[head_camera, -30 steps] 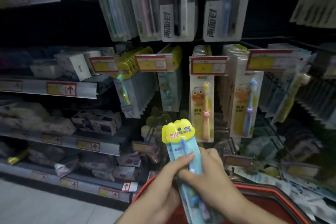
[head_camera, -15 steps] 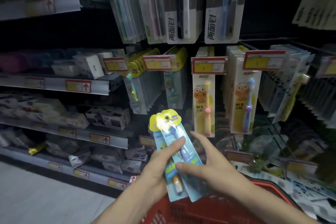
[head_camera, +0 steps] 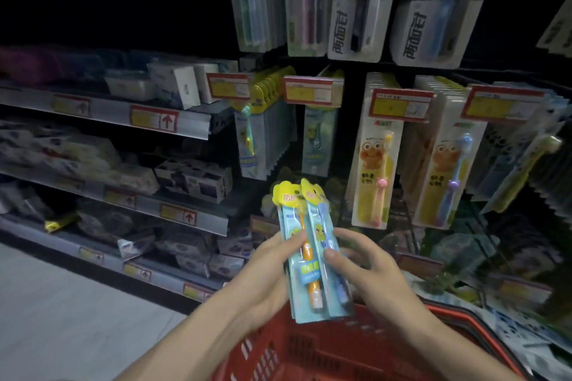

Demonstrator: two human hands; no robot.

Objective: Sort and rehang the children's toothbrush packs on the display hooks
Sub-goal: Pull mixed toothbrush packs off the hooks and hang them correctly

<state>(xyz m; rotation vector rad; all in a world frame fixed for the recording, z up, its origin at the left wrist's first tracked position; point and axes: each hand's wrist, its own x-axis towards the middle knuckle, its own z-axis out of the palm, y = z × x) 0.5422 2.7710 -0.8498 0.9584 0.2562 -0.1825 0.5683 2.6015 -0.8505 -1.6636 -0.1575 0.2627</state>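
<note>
Basket (head_camera: 309,359), red plastic, nearest cam at bottom of view, under both forearms. L hand (head_camera: 272,269) sits just above its rim: thumb lies across front of orange-brush pack (head_camera: 306,260), fingers curled behind, so it grasps that pack. R hand (head_camera: 368,266) is beside it: thumb on front of blue-brush pack (head_camera: 326,226), fingers wrapped behind, so it grasps that one. Both packs are upright, pale-blue cards w/ yellow header tops, fanned side by side w/ edges overlapping, orange one on L. Poss. more cards behind them; count unclear. Packs are held in air in front of display, on no hook. Beyond is a mid row of hooks w/ price tags (head_camera: 400,103). Matching yellow-header packs (head_camera: 263,133) hang up-left of hands. Frog pack w/ pink brush (head_camera: 371,170) and frog pack w/ purple brush (head_camera: 445,176) hang up-right. Top row: adult toothbrush packs (head_camera: 353,3). Far L: shelves (head_camera: 173,122) w/ boxed goods, blurred.
</note>
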